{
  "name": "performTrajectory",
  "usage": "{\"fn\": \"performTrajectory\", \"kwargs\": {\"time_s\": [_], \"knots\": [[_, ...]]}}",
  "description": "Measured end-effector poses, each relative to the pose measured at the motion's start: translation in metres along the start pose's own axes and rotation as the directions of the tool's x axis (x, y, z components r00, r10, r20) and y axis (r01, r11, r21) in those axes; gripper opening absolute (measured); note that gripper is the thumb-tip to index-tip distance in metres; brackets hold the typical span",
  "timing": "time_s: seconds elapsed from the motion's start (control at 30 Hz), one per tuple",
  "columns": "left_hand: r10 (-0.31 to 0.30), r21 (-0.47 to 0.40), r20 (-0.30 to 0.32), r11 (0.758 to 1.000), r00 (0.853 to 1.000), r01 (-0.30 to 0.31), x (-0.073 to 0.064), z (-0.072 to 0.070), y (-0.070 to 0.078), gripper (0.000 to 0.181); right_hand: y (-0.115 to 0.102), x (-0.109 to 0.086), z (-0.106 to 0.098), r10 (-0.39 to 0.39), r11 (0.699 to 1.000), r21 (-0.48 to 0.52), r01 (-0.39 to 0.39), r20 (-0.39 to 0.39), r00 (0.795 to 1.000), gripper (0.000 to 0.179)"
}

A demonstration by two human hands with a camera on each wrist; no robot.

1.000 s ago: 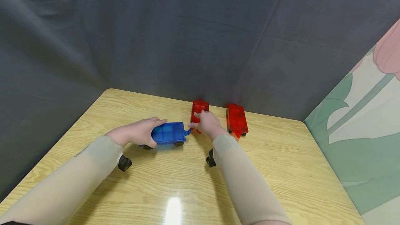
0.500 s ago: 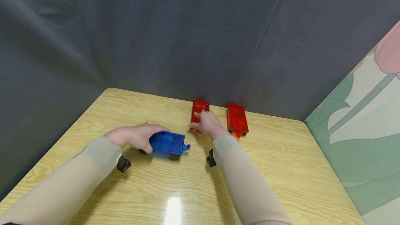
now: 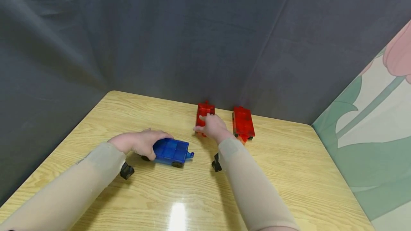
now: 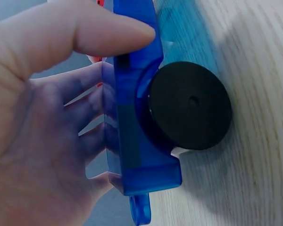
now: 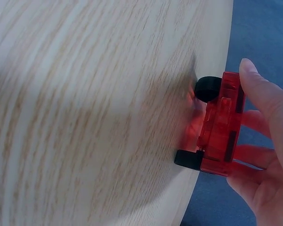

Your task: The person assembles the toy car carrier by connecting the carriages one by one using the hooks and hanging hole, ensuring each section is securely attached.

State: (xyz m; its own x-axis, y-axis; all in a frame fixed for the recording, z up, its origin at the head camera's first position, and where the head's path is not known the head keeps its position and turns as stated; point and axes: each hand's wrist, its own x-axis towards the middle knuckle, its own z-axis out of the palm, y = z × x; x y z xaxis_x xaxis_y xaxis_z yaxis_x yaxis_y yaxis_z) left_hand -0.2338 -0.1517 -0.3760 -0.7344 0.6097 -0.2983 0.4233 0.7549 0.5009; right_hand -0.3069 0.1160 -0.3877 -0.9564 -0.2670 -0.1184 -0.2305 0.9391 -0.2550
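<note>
A translucent blue toy car base [image 3: 171, 149] with black wheels and a small hitch stands on the table, its hitch pointing right. My left hand [image 3: 142, 143] grips its left end; in the left wrist view the thumb [image 4: 115, 35] presses one long side and the fingers lie across the far side. Farther back, my right hand [image 3: 214, 127] holds a translucent red toy car base [image 3: 205, 108]. Seen from the right wrist, its wheels touch or nearly touch the wood, the thumb [image 5: 259, 84] lies at one edge and the fingers are partly hidden behind it.
Another red toy car base [image 3: 244, 121] stands just right of the right hand. The wooden table [image 3: 179, 184] ends at a dark cloth [image 3: 192, 45] behind and on the left. A flower-patterned panel [image 3: 379, 145] borders the right side.
My left hand has drawn the blue car base toward me and turned it slightly, so its hitch has moved away from the red one. The right hand stays in place.
</note>
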Motion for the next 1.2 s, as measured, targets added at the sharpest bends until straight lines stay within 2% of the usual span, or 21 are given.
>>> {"fn": "performTrajectory", "kwargs": {"time_s": [0.27, 0.6, 0.67, 0.77, 0.9, 1.0, 1.2], "knots": [[0.003, 0.014, 0.006, 1.000, 1.000, -0.003, 0.000, 0.000, -0.002, 0.089, 0.002, 0.002, 0.002, 0.003, 1.000, -0.003, -0.003, 0.001, 1.000, 0.071], [-0.033, 0.044, -0.015, 0.998, 0.999, 0.034, -0.002, 0.004, 0.002, 0.094, 0.002, 0.000, -0.002, -0.005, 1.000, 0.012, 0.005, 0.005, 1.000, 0.071], [-0.020, 0.033, -0.039, 0.999, 0.999, 0.021, -0.003, 0.006, 0.005, 0.094, 0.002, -0.001, -0.002, -0.007, 1.000, 0.014, 0.007, 0.007, 1.000, 0.071], [0.025, 0.016, -0.117, 1.000, 0.993, -0.023, -0.002, 0.010, 0.011, 0.089, 0.003, -0.002, -0.003, -0.003, 1.000, 0.016, 0.003, 0.007, 1.000, 0.071], [0.100, 0.004, -0.237, 0.995, 0.966, -0.102, 0.005, 0.020, 0.018, 0.082, 0.003, -0.003, -0.005, 0.006, 1.000, 0.007, -0.006, -0.004, 1.000, 0.071], [0.108, -0.022, -0.276, 0.993, 0.955, -0.119, 0.010, 0.028, 0.022, 0.083, 0.002, -0.003, -0.005, 0.010, 1.000, 0.001, -0.010, -0.004, 1.000, 0.072], [0.055, -0.067, -0.307, 0.995, 0.950, -0.079, 0.014, 0.041, 0.024, 0.087, 0.000, -0.004, -0.004, 0.009, 1.000, -0.004, -0.009, 0.002, 1.000, 0.072]]}}
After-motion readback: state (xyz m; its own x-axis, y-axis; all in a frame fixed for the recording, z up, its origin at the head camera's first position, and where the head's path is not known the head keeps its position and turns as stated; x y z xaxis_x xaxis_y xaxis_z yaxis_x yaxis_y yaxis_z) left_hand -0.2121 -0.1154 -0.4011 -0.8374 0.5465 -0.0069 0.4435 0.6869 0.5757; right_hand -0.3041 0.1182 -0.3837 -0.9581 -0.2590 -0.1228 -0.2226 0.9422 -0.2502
